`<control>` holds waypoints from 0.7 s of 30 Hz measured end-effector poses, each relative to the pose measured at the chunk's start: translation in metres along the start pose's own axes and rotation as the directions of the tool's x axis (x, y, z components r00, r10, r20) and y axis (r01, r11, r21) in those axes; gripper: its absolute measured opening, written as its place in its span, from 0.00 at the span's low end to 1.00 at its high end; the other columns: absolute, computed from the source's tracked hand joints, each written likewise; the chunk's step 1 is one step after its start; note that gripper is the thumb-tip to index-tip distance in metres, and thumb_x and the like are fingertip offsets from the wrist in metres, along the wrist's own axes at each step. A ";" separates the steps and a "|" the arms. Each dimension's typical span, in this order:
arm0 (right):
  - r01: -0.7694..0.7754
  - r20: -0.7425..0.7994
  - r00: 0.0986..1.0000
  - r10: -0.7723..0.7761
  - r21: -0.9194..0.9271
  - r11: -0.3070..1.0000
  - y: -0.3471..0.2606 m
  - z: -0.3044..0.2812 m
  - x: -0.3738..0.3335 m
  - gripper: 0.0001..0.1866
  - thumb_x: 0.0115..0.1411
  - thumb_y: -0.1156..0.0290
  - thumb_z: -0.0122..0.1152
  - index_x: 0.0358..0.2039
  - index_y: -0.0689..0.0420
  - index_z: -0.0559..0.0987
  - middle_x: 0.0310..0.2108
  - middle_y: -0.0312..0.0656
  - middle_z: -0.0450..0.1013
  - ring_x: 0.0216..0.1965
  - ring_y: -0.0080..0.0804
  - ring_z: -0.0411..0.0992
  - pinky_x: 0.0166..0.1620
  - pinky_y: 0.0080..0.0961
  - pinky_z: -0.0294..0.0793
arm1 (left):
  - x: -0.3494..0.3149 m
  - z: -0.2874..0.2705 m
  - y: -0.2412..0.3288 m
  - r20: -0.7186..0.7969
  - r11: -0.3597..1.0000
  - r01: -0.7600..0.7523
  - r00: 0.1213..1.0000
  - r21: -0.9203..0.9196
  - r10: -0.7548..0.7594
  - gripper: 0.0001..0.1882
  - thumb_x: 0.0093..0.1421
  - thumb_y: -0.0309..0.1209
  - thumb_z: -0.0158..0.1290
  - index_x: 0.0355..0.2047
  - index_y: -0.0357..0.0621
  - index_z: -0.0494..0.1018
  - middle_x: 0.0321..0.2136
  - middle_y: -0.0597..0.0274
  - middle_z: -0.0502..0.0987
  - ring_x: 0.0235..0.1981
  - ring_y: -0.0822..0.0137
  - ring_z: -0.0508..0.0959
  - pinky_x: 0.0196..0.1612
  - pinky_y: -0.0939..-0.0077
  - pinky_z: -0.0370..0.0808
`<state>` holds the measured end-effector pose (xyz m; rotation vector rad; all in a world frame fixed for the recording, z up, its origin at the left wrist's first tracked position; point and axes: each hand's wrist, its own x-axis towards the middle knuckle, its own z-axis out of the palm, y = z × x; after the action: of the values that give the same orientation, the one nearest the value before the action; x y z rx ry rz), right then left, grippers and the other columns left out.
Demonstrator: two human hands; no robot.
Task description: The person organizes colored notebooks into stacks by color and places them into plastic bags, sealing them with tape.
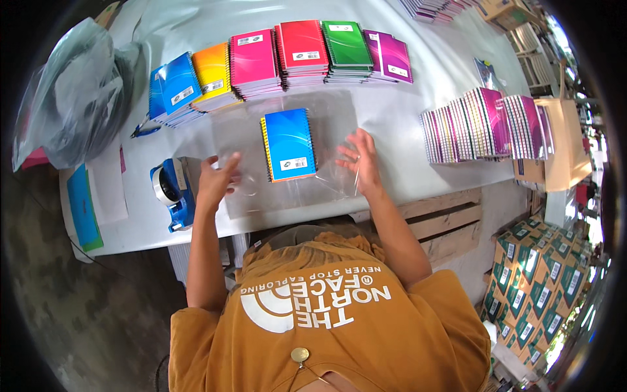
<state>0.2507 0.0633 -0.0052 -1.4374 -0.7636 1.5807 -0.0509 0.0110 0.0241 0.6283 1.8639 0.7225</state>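
A small stack of spiral notebooks (289, 144), blue cover on top, lies on a sheet of clear plastic film (339, 117) in front of me. A yellow edge shows under the blue cover along its left side. To the left of the stack, my left hand (219, 179) hovers at the film's edge with its fingers apart and nothing visible in them. My right hand (361, 160) is at the film's right side, fingers spread and slightly bent. Whether its fingertips touch the film I cannot tell.
Behind the film stand stacks of spiral notebooks in blue, yellow, pink, red (302, 42), green and purple. A blue tape dispenser (175, 193) is by my left forearm. Rows of purple notebooks (470, 127) stand at the right, a grey plastic bag (81, 91) at the far left.
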 end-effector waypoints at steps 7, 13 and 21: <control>0.170 0.168 0.981 -0.098 -0.499 0.850 -0.030 0.009 0.021 0.11 0.54 0.71 0.60 0.36 0.64 0.80 0.23 0.37 0.74 0.26 0.19 0.70 0.30 0.19 0.69 | -0.022 0.012 0.014 0.086 0.957 -0.288 0.955 0.033 0.284 0.10 0.58 0.32 0.55 0.29 0.36 0.75 0.22 0.65 0.76 0.22 0.77 0.73 0.28 0.82 0.68; 0.407 0.389 0.905 -0.172 -0.675 0.615 -0.060 0.012 0.010 0.10 0.52 0.68 0.62 0.23 0.63 0.77 0.31 0.48 0.75 0.38 0.33 0.72 0.39 0.27 0.69 | -0.027 0.018 0.018 0.173 0.830 -0.531 0.845 0.172 0.505 0.10 0.55 0.33 0.57 0.24 0.40 0.72 0.38 0.56 0.74 0.40 0.66 0.74 0.45 0.73 0.69; 0.470 0.500 0.735 -0.459 0.112 0.875 0.016 0.073 0.014 0.10 0.56 0.73 0.53 0.21 0.60 0.66 0.66 0.60 0.38 0.69 0.45 0.30 0.64 0.37 0.39 | -0.002 0.069 0.009 0.189 0.600 -0.784 0.620 0.158 0.761 0.04 0.53 0.28 0.54 0.25 0.43 0.70 0.66 0.46 0.45 0.68 0.48 0.39 0.65 0.52 0.40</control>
<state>0.1758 0.0761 -0.0142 -0.7267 -1.3425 1.5524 0.0147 0.0294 0.0097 1.6691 1.5304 1.0018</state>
